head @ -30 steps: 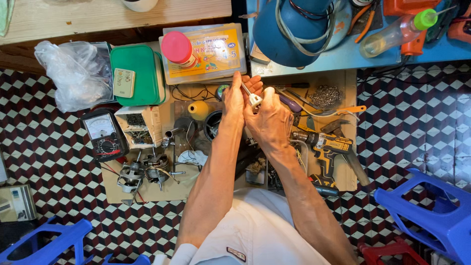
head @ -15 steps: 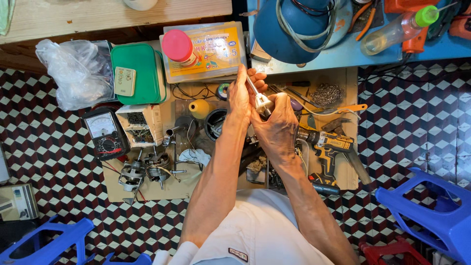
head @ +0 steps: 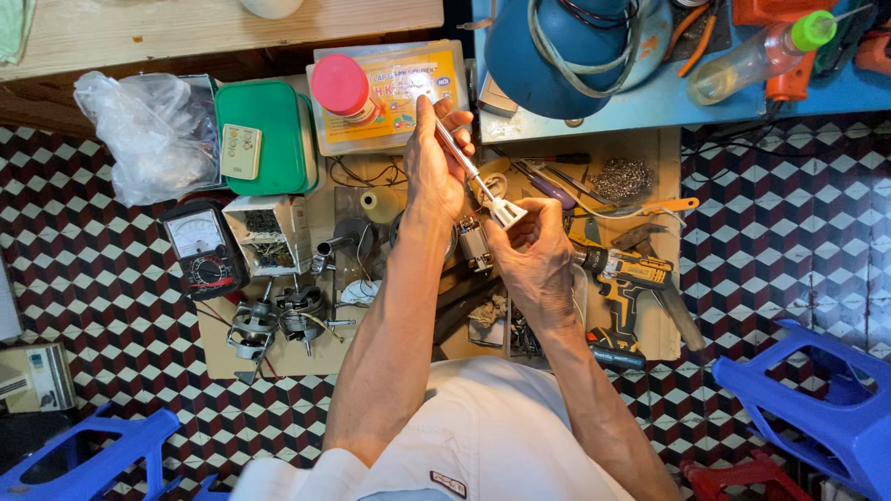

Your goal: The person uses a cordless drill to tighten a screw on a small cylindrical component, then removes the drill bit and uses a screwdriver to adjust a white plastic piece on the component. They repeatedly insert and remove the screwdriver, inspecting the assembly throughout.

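A floor of red, white and black diamond tiles [head: 111, 278] carries a cardboard sheet [head: 306, 357] that serves as the work surface, probably to catch small parts. At far left lies a crumpled clear plastic bag [head: 148, 134], then an analogue multimeter [head: 202, 249] and bare motor parts [head: 278, 315], laid within easy reach. The left hand [head: 434, 162] is closed round a slim metal tool [head: 461, 162], angled down towards the right. The right hand [head: 534, 260] pinches a small white fitting [head: 507, 213] at the tool's tip, raised above the clutter, seemingly to steady it. What the fitting is cannot be made out. Further right a yellow cordless drill [head: 626, 278] lies partly hidden by the right wrist, and a blue stool [head: 817, 408] is cut off by the edge.
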